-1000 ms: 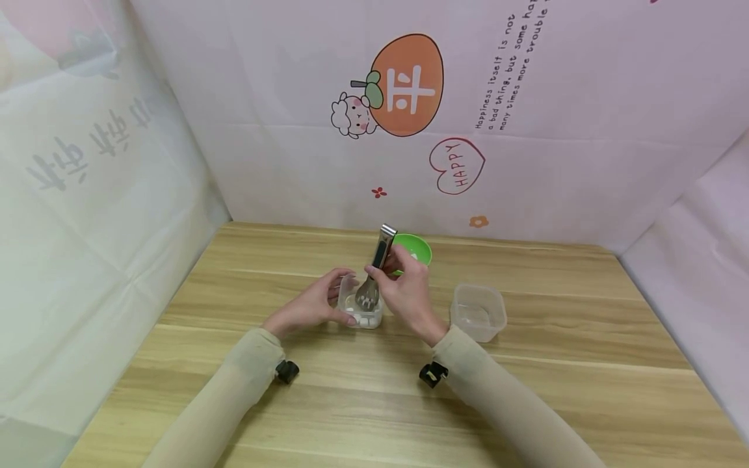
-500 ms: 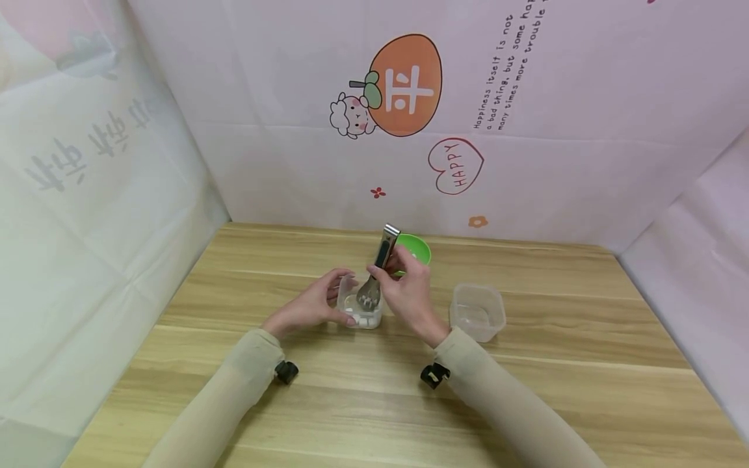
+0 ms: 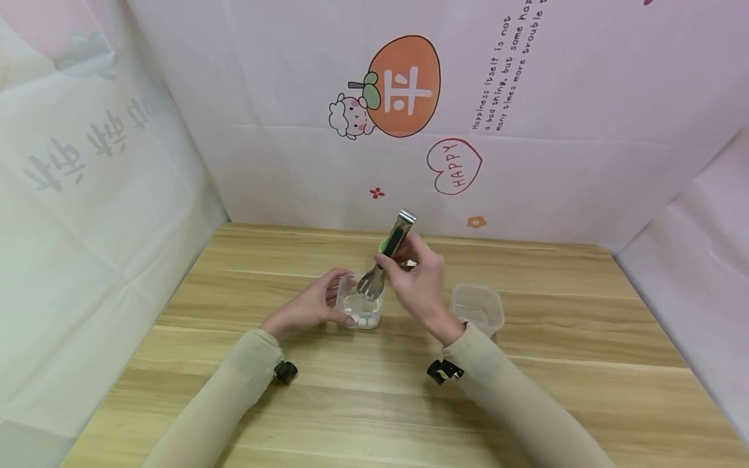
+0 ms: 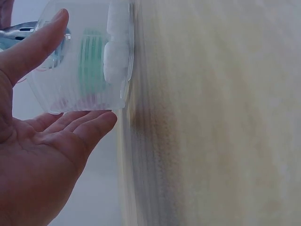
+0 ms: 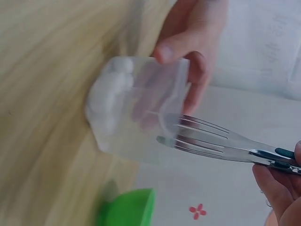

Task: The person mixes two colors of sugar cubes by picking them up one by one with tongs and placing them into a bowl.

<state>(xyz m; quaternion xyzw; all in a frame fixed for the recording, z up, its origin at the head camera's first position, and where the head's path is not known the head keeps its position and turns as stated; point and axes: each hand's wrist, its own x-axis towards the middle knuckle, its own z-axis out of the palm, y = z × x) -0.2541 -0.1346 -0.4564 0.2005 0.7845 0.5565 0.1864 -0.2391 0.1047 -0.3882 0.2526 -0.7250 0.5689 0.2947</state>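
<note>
Tongs (image 3: 394,242): up towards the mouth of the tub (image 5: 134,139), clamped in the right hand's (image 3: 420,276) fingers!
Tub: left hand's (image 3: 312,307) fingers clasp it at nine o'clock; white pieces (image 3: 365,322) at six.
Prongs (image 3: 370,285): loaded or bare, can't tell; this dip looks nearly done.

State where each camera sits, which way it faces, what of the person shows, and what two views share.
Head: on the head, facing forward and down at the table; left hand, right hand and sleeves show.
Left wrist: on that wrist, facing the clear container; mainly the left hand shows.
Right wrist: on that wrist, facing the tongs and container; both hands show.
Both wrist views share tongs and container.
</note>
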